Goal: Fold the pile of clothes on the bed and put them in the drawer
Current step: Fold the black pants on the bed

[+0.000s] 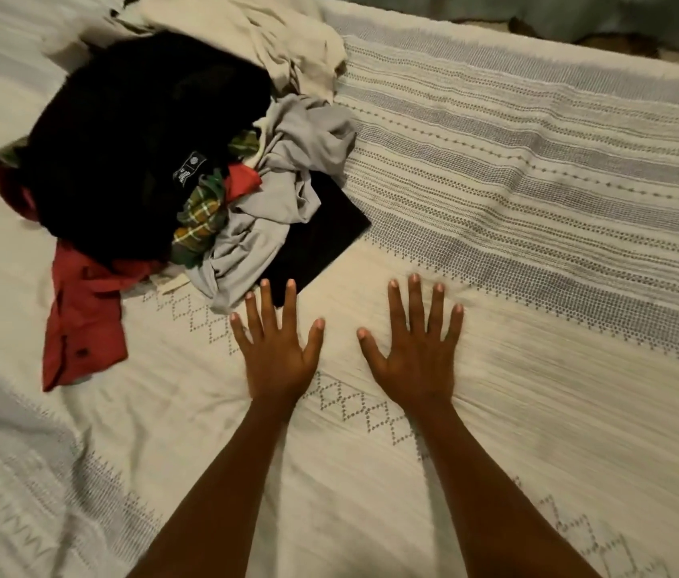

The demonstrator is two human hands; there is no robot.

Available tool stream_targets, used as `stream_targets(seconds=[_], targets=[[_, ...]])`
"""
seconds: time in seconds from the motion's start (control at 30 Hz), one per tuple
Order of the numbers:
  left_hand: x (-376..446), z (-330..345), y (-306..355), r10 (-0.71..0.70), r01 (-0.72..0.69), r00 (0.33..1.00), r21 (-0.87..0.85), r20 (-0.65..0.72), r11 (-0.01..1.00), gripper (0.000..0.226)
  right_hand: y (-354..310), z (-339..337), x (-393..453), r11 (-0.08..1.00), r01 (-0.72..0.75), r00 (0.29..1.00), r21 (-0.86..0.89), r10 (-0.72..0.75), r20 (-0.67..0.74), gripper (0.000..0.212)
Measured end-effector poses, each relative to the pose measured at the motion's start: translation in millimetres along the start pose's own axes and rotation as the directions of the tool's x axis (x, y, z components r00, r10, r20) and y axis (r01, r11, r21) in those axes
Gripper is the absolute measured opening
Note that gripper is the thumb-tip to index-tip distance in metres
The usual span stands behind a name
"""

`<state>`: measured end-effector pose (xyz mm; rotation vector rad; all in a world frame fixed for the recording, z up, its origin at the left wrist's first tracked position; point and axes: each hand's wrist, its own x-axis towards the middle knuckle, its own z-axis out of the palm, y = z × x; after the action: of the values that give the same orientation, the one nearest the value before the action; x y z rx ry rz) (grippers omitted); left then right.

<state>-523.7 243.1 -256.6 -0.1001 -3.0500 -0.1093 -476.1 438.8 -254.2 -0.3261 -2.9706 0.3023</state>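
- Hands are laid flat on the bedspread (538,227): the left hand (277,348) and the right hand (415,348) are both spread wide with fingers straight, and nothing is held by either.
- Clothes are heaped in a pile (171,160) at upper left on the bed, unfolded; no drawer can be seen.
- Tangling is the main risk: the grey garment (283,194) is twisted round the plaid piece (200,219), so several items could be dragged out if one is pulled.
- A flat black item (321,239) lies under the grey garment, just beyond the left fingertips (290,284); it could be disturbed by a careless tug.
- The red shirt (83,323) trails loose and could be swept toward the bed's edge.
- Dim light and the large black garment (133,139) make seams hard to judge, so uneven folds are likely.
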Motion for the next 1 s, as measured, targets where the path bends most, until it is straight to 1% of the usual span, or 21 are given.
stream_targets(seconds=[0.1, 0.2, 0.3, 0.37, 0.43, 0.47, 0.5, 0.57, 0.63, 0.67, 0.7, 0.73, 0.77, 0.8, 0.83, 0.87, 0.9, 0.93, 1.0], targets=[[1.6, 2.3, 0.4, -0.013, 0.012, 1.000, -0.015, -0.004, 1.000, 0.071, -0.4, 1.7, -0.2, 1.000, 0.004, 1.000, 0.005, -0.004, -0.027, 0.081], [-0.8, 6.3, -3.0, 0.014, -0.014, 1.000, -0.056, 0.004, 0.998, 0.072, -2.7, 3.0, -3.8, 1.000, -0.013, 0.999, -0.003, 0.013, -0.038, 0.078], [-0.2, 5.3, -6.2, 0.032, -0.032, 0.999, -0.153, -0.007, 0.988, 0.074, -4.7, 6.2, -6.1, 0.999, -0.011, 0.999, -0.045, 0.010, -0.033, 0.073], [-2.8, 2.2, -9.3, 0.052, -0.054, 0.998, -0.214, -0.019, 0.975, 0.074, -16.7, 6.3, -12.0, 0.995, -0.087, 0.995, -0.043, 0.085, -0.042, 0.067], [-0.2, -0.4, -9.3, 0.054, -0.052, 0.999, -0.262, 0.002, 0.964, 0.074, -34.0, 5.9, -20.2, 0.977, -0.213, 0.977, -0.002, 0.213, -0.030, 0.061], [-5.2, -5.5, -18.5, 0.106, -0.097, 0.994, -0.278, 0.016, 0.956, 0.074, -50.8, 3.6, -38.6, 0.965, -0.261, 0.965, 0.018, 0.261, -0.029, 0.060], [-7.4, -8.6, -26.6, 0.180, -0.162, 0.983, -0.296, 0.035, 0.941, 0.075, -64.4, 3.8, -55.4, 0.964, -0.264, 0.964, 0.035, 0.265, -0.005, 0.060], [-18.8, -21.5, -46.7, 0.322, -0.280, 0.943, -0.327, 0.079, 0.902, 0.078, -87.4, 1.9, -95.4, 0.973, -0.230, 0.973, 0.036, 0.230, -0.002, 0.060], [-44.7, -37.0, -73.3, 0.442, -0.394, 0.893, -0.329, 0.084, 0.858, 0.078, -104.8, -2.0, -137.8, 0.974, -0.226, 0.973, 0.032, 0.225, 0.046, 0.061], [-57.7, -40.9, -85.6, 0.479, -0.421, 0.872, -0.350, 0.096, 0.836, 0.075, -113.2, -5.5, -155.2, 0.969, -0.247, 0.966, 0.030, 0.244, 0.081, 0.064], [-70.9, -51.2, -100.2, 0.511, -0.430, 0.851, -0.397, 0.121, 0.811, 0.068, -126.5, -12.9, -172.0, 0.965, -0.263, 0.962, 0.022, 0.260, 0.084, 0.071], [-79.6, -59.6, -110.9, 0.521, -0.394, 0.837, -0.478, 0.165, 0.785, 0.061, -137.0, -19.3, -182.2, 0.961, -0.275, 0.957, 0.014, 0.272, 0.099, 0.082], [-86.3, -69.1, -119.6, 0.513, -0.315, 0.835, -0.589, 0.202, 0.744, 0.055, -145.3, -22.1, -188.1, 0.959, -0.282, 0.952, 0.001, 0.279, 0.125, 0.092], [-91.3, -82.6, -134.0, 0.488, -0.217, 0.843, -0.685, 0.228, 0.695, 0.050, -159.6, -28.8, -194.9, 0.959, -0.284, 0.945, 0.004, 0.279, 0.170, 0.094], [-93.2, -95.0, -146.4, 0.456, -0.148, 0.861, -0.745, 0.227, 0.650, 0.047, -169.6, -32.7, -198.4, 0.958, -0.285, 0.943, 0.021, 0.276, 0.184, 0.088], [-90.5, -106.0, -163.2, 0.421, -0.121, 0.884, -0.773, 0.201, 0.623, 0.045, -183.5, -38.5, -199.0, 0.962, -0.273, 0.946, 0.030, 0.263, 0.189, 0.078], [-85.0, -113.4, -177.5, 0.396, -0.128, 0.902, -0.769, 0.172, 0.626, 0.043, -194.1, -42.8, -197.9, 0.966, -0.254, 0.950, 0.044, 0.241, 0.198, 0.074], [-78.5, -118.7, -188.9, 0.375, -0.146, 0.915, -0.748, 0.146, 0.648, 0.038, -202.5, -45.6, -196.3, 0.969, -0.244, 0.951, 0.050, 0.228, 0.210, 0.076], [-56.8, -129.2, -210.9, 0.353, -0.186, 0.928, -0.674, 0.118, 0.715, 0.031, -217.6, -47.0, -180.7, 0.976, -0.213, 0.961, 0.048, 0.201, 0.191, 0.094]])
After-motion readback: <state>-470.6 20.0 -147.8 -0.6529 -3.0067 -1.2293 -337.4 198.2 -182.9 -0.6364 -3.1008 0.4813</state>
